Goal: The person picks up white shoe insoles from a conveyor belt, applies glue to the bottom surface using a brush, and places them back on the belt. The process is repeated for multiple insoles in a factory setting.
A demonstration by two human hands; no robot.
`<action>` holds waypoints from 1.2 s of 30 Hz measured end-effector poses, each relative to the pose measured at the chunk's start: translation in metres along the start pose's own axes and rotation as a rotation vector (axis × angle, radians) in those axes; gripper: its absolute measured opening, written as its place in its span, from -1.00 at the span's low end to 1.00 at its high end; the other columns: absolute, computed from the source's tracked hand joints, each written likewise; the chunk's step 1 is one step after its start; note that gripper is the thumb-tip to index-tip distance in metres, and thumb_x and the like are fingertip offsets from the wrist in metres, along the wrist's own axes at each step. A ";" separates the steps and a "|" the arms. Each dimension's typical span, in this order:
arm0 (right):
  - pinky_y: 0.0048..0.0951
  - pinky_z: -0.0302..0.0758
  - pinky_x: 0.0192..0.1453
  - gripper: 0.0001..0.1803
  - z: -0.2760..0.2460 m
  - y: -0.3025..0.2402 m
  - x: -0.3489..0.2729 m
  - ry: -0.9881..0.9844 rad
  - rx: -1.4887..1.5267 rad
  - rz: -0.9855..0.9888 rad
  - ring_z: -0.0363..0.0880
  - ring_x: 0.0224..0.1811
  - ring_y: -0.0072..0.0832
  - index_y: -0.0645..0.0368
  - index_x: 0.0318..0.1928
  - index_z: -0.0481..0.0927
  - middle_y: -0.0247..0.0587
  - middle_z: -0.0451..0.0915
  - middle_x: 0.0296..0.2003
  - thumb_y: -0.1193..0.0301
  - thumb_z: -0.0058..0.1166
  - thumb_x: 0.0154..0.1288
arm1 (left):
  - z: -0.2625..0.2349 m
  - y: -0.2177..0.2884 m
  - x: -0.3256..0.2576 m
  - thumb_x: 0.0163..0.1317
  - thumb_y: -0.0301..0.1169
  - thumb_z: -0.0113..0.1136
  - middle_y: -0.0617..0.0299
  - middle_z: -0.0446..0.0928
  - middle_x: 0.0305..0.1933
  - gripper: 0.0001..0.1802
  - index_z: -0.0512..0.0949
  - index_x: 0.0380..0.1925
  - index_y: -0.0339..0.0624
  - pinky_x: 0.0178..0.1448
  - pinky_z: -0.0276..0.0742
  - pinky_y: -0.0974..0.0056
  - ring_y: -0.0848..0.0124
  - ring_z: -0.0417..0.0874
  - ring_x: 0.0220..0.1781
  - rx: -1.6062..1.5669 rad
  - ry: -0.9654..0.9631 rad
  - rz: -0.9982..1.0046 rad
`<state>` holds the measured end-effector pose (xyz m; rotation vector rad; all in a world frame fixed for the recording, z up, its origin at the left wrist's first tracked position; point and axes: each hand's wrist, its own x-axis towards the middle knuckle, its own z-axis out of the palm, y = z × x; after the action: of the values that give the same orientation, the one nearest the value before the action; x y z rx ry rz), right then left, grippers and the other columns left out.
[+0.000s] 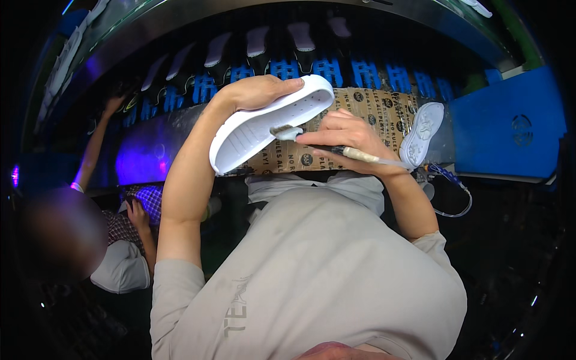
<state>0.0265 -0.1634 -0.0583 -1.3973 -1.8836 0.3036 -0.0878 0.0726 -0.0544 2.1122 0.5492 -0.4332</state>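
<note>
The left hand (258, 91), just above the middle of the frame, is closed over the upper edge of a white shoe sole (270, 123). The fingers curl across the sole's far rim near its toe end and the thumb side is hidden behind it. The sole slants from its rounded end at upper right down to its heel end at lower left, with its inner face, ribbed at the heel and dotted with small holes, turned toward the camera. Most of the sole hangs below and to the left of the gripping fingers.

Just right of centre, the right hand (345, 137) is pinched around the handle of a small brush (327, 146). The fingers are pressed together on the pale shaft, which runs out to the right past the wrist. The brush's dark head touches the lower edge of the sole, just below the left hand.

Behind both hands lies a sheet of brown printed cardboard (384, 108) on a bench. A second white sole (422, 133) stands at the cardboard's right end, near the right wrist but apart from it. A row of blue racks (372, 75) carrying more pale soles curves across the top of the frame. At lower left another person in a checked shirt (141, 201) reaches an arm up toward the racks.
</note>
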 end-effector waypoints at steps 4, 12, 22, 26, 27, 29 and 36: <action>-0.32 0.44 0.15 -0.61 0.015 0.010 0.000 -0.197 -0.073 -0.045 0.49 -0.27 -0.43 -0.08 0.10 0.78 -0.42 0.54 -0.40 0.40 0.43 0.23 | 0.010 0.002 0.016 0.50 0.35 -0.18 -0.16 0.73 0.05 -0.14 0.73 0.12 -0.21 0.17 0.62 0.11 0.04 0.78 0.06 0.036 0.015 0.005; -0.30 0.48 0.12 -0.59 0.030 0.002 0.008 -0.249 0.104 0.021 0.53 -0.26 -0.41 -0.06 0.10 0.78 -0.41 0.57 -0.41 0.40 0.45 0.21 | 0.008 0.011 0.023 0.43 0.44 -0.18 -0.24 0.68 0.14 -0.07 0.73 0.13 -0.22 0.21 0.62 0.01 -0.09 0.74 0.12 0.030 -0.064 0.077; -0.27 0.56 0.02 -0.67 0.024 0.000 0.003 -0.181 0.327 0.120 0.61 -0.26 -0.36 0.02 0.04 0.81 -0.31 0.73 -0.31 0.37 0.42 0.25 | 0.015 0.002 0.027 0.50 0.33 -0.13 -0.22 0.67 0.17 -0.18 0.67 0.23 -0.16 0.15 0.65 0.09 0.01 0.77 0.08 -0.058 -0.068 0.025; -0.39 0.59 -0.17 -0.69 0.006 0.015 -0.012 0.160 0.427 0.300 0.65 -0.28 -0.44 0.13 0.03 0.80 -0.23 0.75 -0.28 0.36 0.38 0.30 | 0.034 -0.028 0.030 0.57 0.18 -0.14 -0.20 0.68 0.14 -0.28 0.57 0.33 -0.19 -0.05 0.75 0.21 0.12 0.82 0.02 -0.512 0.112 -0.052; -0.43 0.59 -0.19 -0.69 0.005 0.021 -0.012 0.284 0.361 0.348 0.65 -0.28 -0.45 0.15 0.03 0.80 -0.20 0.75 -0.27 0.36 0.37 0.31 | 0.039 -0.039 0.033 0.62 0.08 -0.19 -0.18 0.70 0.07 -0.34 0.54 0.30 -0.26 -0.19 0.84 0.17 0.10 0.85 -0.13 -0.810 0.050 0.016; -0.44 0.58 -0.25 -0.68 0.013 0.033 -0.006 0.494 0.164 0.335 0.66 -0.30 -0.44 0.24 0.05 0.77 -0.13 0.74 -0.24 0.41 0.36 0.32 | 0.053 -0.042 0.036 0.64 0.01 -0.24 -0.14 0.71 -0.01 -0.38 0.49 0.30 -0.28 -0.27 0.89 0.09 0.08 0.85 -0.23 -1.222 -0.037 0.140; -0.21 0.57 0.03 -0.70 0.045 -0.008 -0.020 -0.024 0.192 0.266 0.66 -0.13 -0.22 0.17 0.06 0.77 -0.12 0.72 -0.17 0.41 0.33 0.34 | 0.082 -0.062 0.044 0.63 0.03 -0.33 -0.23 0.69 -0.01 -0.32 0.43 0.35 -0.31 -0.12 0.86 0.06 0.05 0.82 -0.13 -1.490 -0.031 0.259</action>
<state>-0.0080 -0.1731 -0.0929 -1.5157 -1.6377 0.6178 -0.0924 0.0458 -0.1633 0.7059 0.3554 0.1290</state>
